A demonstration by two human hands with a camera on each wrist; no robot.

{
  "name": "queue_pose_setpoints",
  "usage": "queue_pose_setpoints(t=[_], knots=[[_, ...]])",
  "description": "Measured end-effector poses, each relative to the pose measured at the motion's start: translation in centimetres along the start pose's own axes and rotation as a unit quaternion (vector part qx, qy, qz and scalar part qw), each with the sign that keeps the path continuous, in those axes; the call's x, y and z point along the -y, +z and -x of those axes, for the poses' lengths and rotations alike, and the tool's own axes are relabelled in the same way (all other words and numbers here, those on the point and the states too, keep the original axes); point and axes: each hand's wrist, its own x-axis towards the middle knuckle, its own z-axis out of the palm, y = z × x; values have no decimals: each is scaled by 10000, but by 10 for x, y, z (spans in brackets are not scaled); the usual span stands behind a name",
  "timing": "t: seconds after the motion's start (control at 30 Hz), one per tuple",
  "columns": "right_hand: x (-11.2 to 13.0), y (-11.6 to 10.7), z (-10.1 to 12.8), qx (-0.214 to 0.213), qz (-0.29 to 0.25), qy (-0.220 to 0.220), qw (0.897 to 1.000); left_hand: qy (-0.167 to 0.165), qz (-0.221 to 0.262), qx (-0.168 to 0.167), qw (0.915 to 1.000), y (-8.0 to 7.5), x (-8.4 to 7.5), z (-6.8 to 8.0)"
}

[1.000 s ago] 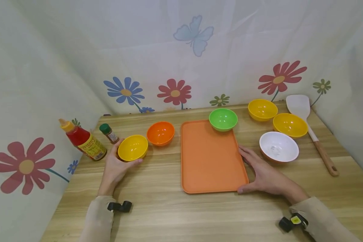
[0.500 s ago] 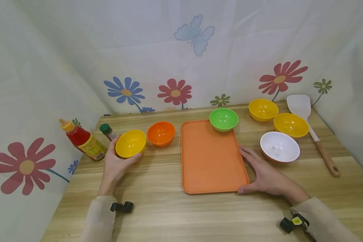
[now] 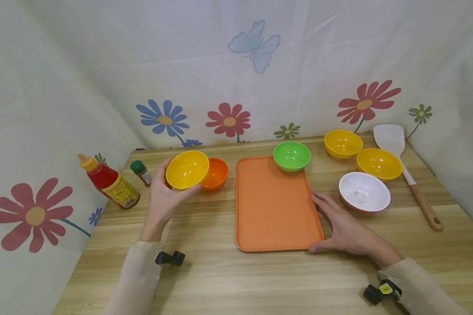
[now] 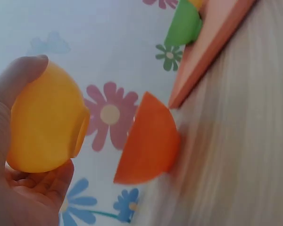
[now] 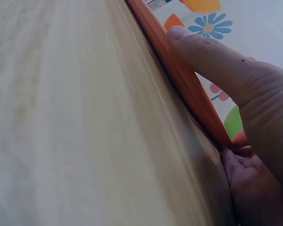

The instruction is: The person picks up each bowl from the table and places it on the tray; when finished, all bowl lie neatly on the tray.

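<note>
My left hand (image 3: 163, 197) holds a yellow bowl (image 3: 188, 169) up off the table, thumb on one side and fingers on the other. The bowl tilts and partly covers the orange bowl (image 3: 217, 174) behind it. In the left wrist view, the yellow bowl (image 4: 47, 122) is apart from the orange bowl (image 4: 151, 141), which stands on the table. At the tray's near right corner my right hand (image 3: 348, 229) grips the orange tray (image 3: 277, 210). Its thumb (image 5: 212, 61) lies on the rim and the fingers are at the side, partly hidden. A green bowl (image 3: 291, 156) sits at the tray's far right corner.
Left on the wooden table (image 3: 228, 284) are a red sauce bottle (image 3: 112, 183) and a green-capped spice jar (image 3: 141, 173). On the right stand two yellow bowls (image 3: 343, 144), a white bowl (image 3: 364, 192) and a spatula (image 3: 421, 199). A curtain (image 3: 205, 57) backs the table.
My left hand has lifted the yellow bowl from beside the spice jar and carried it up and right, before the orange bowl. My right hand and the tray stay in place.
</note>
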Motion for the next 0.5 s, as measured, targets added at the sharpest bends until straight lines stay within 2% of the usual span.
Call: queue_pose_setpoints(t=[0.27, 0.5], knots=[[0, -2, 1, 21, 27, -13, 10000, 432, 191, 388, 9981, 44, -34, -28], [-2, 0, 1, -30, 85, -95, 9999, 471, 527, 713, 9949, 86, -55, -48]])
